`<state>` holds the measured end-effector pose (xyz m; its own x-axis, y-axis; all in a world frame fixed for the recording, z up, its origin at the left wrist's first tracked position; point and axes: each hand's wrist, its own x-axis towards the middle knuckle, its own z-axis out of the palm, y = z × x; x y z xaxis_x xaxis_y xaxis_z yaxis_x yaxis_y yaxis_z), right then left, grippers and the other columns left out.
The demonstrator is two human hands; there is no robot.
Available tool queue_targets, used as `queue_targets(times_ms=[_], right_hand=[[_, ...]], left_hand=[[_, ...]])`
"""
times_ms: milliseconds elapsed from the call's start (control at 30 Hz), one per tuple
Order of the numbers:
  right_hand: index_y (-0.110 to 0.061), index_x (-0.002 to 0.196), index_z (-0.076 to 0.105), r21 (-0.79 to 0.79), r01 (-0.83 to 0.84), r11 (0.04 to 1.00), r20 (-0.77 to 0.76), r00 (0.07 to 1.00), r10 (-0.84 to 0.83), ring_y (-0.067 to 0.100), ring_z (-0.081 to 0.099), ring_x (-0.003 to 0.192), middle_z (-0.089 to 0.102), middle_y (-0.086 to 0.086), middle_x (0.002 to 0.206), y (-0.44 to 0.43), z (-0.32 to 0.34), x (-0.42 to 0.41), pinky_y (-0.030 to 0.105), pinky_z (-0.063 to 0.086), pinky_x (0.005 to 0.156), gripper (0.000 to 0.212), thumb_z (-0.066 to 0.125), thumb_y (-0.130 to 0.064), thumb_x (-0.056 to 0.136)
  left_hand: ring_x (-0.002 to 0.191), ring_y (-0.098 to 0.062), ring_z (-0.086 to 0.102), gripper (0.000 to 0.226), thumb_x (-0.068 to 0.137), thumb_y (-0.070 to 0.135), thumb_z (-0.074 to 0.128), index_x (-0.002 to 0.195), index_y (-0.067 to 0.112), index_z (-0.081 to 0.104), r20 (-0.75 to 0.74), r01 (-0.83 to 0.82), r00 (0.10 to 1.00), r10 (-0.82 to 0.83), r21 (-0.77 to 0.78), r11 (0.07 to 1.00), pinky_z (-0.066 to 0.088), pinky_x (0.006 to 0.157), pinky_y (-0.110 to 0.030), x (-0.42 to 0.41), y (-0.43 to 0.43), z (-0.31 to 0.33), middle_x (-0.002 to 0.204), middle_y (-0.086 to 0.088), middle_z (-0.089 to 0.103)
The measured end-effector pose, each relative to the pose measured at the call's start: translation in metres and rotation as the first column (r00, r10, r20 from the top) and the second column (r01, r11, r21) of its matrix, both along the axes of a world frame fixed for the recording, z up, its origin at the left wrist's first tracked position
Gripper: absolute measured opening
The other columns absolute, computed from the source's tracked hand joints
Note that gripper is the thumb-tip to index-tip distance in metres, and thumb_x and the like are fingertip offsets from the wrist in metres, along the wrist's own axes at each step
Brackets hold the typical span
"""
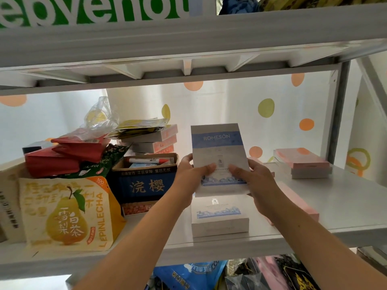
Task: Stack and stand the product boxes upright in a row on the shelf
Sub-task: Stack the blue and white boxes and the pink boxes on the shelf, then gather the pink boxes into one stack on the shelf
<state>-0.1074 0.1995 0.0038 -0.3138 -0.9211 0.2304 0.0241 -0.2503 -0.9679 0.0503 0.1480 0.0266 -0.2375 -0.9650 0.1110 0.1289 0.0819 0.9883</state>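
Head cam: left hand (189, 173) and right hand (255, 177) grip the lower sides of 1 blue-and-white ROMESON box (218, 150), thumbs across its front, holding it upright just above a matching box (219, 218) lying flat on the shelf (345, 208).

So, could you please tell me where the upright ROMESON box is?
In the head view, the ROMESON box is held upright mid-shelf between the left hand and right hand, just behind a matching flat box, right of the blue carton.
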Motion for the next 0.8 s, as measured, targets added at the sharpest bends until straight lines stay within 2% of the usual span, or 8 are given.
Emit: queue_targets(times_ms=[100, 233, 367, 500, 567, 600, 733, 800], right_hand=[[-0.026, 0.115, 0.059, 0.058, 0.023, 0.998, -0.027, 0.999, -0.022, 0.020, 0.067, 0.086, 0.070, 0.001, 0.099, -0.005, -0.004, 0.004, 0.024, 0.054, 0.064, 0.024, 0.065, -0.027, 0.092], [-0.024, 0.112, 0.057, 0.071, 0.084, 0.994, -0.096, 0.992, -0.077, 0.016, 0.064, 0.084, 0.067, 0.000, 0.097, -0.012, -0.006, 0.010, 0.022, 0.050, 0.063, 0.017, 0.059, -0.025, 0.096], [-0.017, 0.124, 0.055, 0.108, 0.118, 0.987, -0.224, 0.970, -0.091, 0.016, 0.061, 0.085, 0.063, 0.000, 0.099, -0.016, -0.007, 0.011, 0.025, 0.052, 0.066, 0.027, 0.054, -0.017, 0.097], [-0.013, 0.148, 0.035, 0.243, 0.088, 0.966, -0.391, 0.920, 0.014, 0.020, 0.051, 0.116, 0.049, 0.003, 0.141, -0.019, -0.021, 0.013, 0.028, 0.040, 0.091, 0.057, 0.055, -0.012, 0.095], [-0.012, 0.149, 0.032, 0.269, 0.093, 0.959, -0.437, 0.899, 0.035, 0.023, 0.047, 0.125, 0.039, 0.009, 0.153, -0.021, -0.025, 0.014, 0.030, 0.039, 0.096, 0.059, 0.054, -0.015, 0.095], [-0.011, 0.148, 0.034, 0.263, 0.105, 0.959, -0.463, 0.886, 0.030, 0.024, 0.047, 0.126, 0.040, 0.010, 0.152, -0.021, -0.026, 0.014, 0.031, 0.039, 0.096, 0.056, 0.053, -0.015, 0.095], [-0.010, 0.144, 0.039, 0.253, 0.131, 0.959, -0.502, 0.864, 0.014, 0.020, 0.048, 0.112, 0.047, 0.010, 0.144, -0.021, -0.023, 0.014, 0.032, 0.040, 0.094, 0.052, 0.054, -0.015, 0.095], [-0.011, 0.145, 0.038, 0.250, 0.133, 0.959, -0.496, 0.869, 0.009, 0.020, 0.049, 0.109, 0.047, 0.009, 0.143, -0.022, -0.024, 0.014, 0.034, 0.043, 0.097, 0.053, 0.054, -0.015, 0.095]], left_hand=[[0.093, -0.022, 0.068, 0.072, 0.086, 0.016, 0.072, 0.144, 0.020, 0.029, 0.136, -0.060, 0.989, 0.067, -0.054, 0.997, 0.059, 0.073, -0.032, -0.004, -0.002, -0.004, 0.120, -0.008, 0.062], [0.097, -0.022, 0.063, 0.046, 0.094, 0.019, 0.062, 0.133, 0.016, 0.038, 0.292, -0.109, 0.946, 0.142, -0.125, 0.986, 0.057, 0.072, -0.030, -0.011, -0.004, -0.006, 0.121, -0.009, 0.059], [0.087, -0.021, 0.058, 0.040, 0.092, 0.007, 0.060, 0.128, 0.010, 0.041, 0.401, -0.119, 0.905, 0.142, -0.081, 0.990, 0.048, 0.062, -0.023, -0.009, -0.009, -0.003, 0.115, -0.013, 0.056], [0.083, -0.017, 0.050, 0.059, 0.093, 0.010, 0.060, 0.143, 0.008, 0.029, 0.716, 0.003, 0.694, 0.075, -0.107, 0.994, 0.047, 0.071, -0.025, -0.012, -0.009, -0.013, 0.120, -0.009, 0.042], [0.097, -0.024, 0.057, 0.054, 0.094, 0.019, 0.060, 0.142, 0.009, 0.037, 0.812, 0.067, 0.583, 0.039, -0.096, 0.993, 0.053, 0.086, -0.033, -0.014, -0.009, -0.019, 0.126, -0.011, 0.049], [0.100, -0.026, 0.058, 0.048, 0.095, 0.021, 0.058, 0.139, 0.010, 0.042, 0.829, 0.083, 0.558, 0.030, -0.092, 0.992, 0.053, 0.089, -0.035, -0.015, -0.008, -0.019, 0.126, -0.014, 0.052], [0.081, -0.019, 0.055, 0.036, 0.095, 0.021, 0.057, 0.128, 0.008, 0.050, 0.829, 0.088, 0.559, 0.025, -0.089, 0.992, 0.046, 0.067, -0.026, -0.014, -0.006, -0.016, 0.115, -0.016, 0.060], [0.084, -0.020, 0.055, 0.038, 0.096, 0.021, 0.058, 0.131, 0.008, 0.049, 0.822, 0.074, 0.569, 0.034, -0.093, 0.993, 0.045, 0.069, -0.027, -0.015, -0.006, -0.017, 0.117, -0.016, 0.058]])
